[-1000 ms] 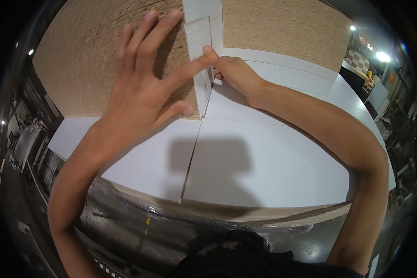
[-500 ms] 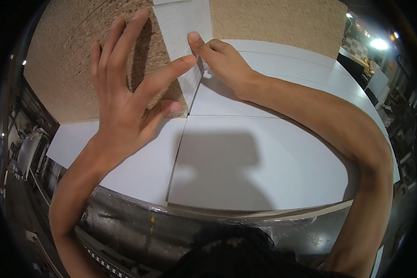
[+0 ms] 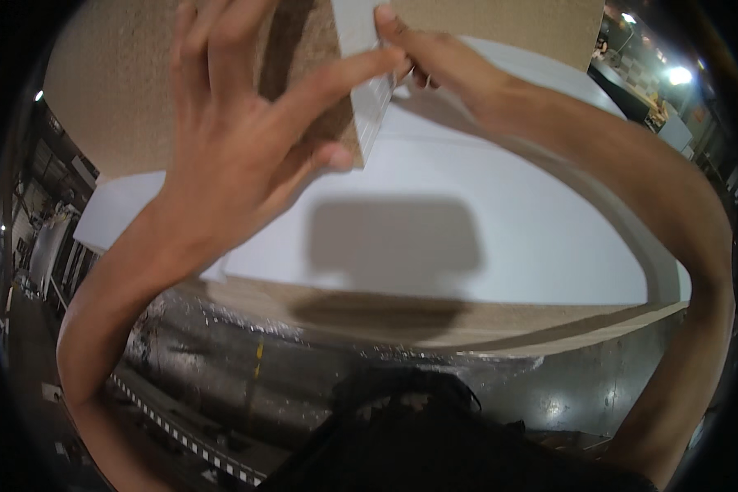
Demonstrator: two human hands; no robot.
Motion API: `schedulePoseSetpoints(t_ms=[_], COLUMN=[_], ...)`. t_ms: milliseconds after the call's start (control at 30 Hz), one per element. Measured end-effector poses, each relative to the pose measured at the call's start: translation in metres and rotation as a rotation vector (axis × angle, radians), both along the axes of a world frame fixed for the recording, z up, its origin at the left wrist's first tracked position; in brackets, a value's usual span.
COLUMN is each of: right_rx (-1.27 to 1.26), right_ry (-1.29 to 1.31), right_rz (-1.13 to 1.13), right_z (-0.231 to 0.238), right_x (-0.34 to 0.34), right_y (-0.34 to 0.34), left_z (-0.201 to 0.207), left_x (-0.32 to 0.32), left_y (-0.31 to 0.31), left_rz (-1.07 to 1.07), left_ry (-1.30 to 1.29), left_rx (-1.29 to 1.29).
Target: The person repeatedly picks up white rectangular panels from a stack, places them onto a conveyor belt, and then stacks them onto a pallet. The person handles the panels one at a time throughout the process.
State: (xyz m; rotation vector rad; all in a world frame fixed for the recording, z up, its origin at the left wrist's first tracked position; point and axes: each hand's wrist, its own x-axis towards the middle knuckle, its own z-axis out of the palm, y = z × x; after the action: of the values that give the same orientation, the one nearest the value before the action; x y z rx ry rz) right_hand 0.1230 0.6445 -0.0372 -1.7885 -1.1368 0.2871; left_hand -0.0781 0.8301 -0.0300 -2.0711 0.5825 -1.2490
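Observation:
My left hand (image 3: pixel 230 148) is open, its fingers spread over the rough brown chipboard (image 3: pixel 123 107) at the upper left. Its thumb is by the chipboard's near corner, and its index fingertip reaches to my right hand. A white side face (image 3: pixel 371 107) with fine lines runs along the chipboard's right border. Against that face lies the thumb of my right hand (image 3: pixel 459 74), whose other fingers are curled; what they hold, if anything, is hidden. Below both hands lies a white panel (image 3: pixel 541 238) with a brown near edge (image 3: pixel 369 316). A dark shadow falls across it.
Another brown chipboard (image 3: pixel 521 33) rises at the far right. Clear plastic film (image 3: pixel 221 316) hangs under the panels' near edge. A black-and-white marked strip (image 3: pixel 172 430) runs below left. Workshop equipment (image 3: pixel 45 254) and bright lamps (image 3: pixel 679 75) appear at the sides.
The view has shifted, and both hands appear higher and further right. More of the white panel's brown near edge shows, and its near left corner appears higher and further left.

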Motion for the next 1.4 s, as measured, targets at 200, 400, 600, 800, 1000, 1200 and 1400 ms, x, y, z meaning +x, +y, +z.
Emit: schedulePoseSetpoints(t_ms=[200,400,600,800,1000,1200,1400], right_rx=[-0.044,-0.052,-0.135,0.023,0.093,0.186,0.124], right_ry=[0.05,-0.017,-0.064,0.067,-0.032,-0.066,-0.117], right_rz=[0.136,-0.038,-0.015,0.187,0.154,0.169,0.234], right_z=[0.001,0.001,0.004,-0.008,-0.019,-0.027,-0.035], right_x=[0.017,0.038,0.078,0.088,0.114,0.145,0.168], right_y=[-0.095,-0.197,-0.296,-0.371,-0.472,-0.537,-0.528], left_z=[-0.003,-0.015,-0.016,-0.025,-0.023,-0.027,-0.04], left_x=[0.024,0.052,0.068,0.097,0.114,0.123,0.102], left_y=[-0.084,-0.191,-0.297,-0.405,-0.499,-0.552,-0.58], left_rz=[-0.035,0.029,-0.026,-0.278,-0.204,-0.14,0.08], left_ry=[0.005,-0.03,0.016,0.072,0.057,0.058,0.022], left_rx=[0.016,-0.041,-0.132,-0.35,-0.298,-0.328,-0.549])
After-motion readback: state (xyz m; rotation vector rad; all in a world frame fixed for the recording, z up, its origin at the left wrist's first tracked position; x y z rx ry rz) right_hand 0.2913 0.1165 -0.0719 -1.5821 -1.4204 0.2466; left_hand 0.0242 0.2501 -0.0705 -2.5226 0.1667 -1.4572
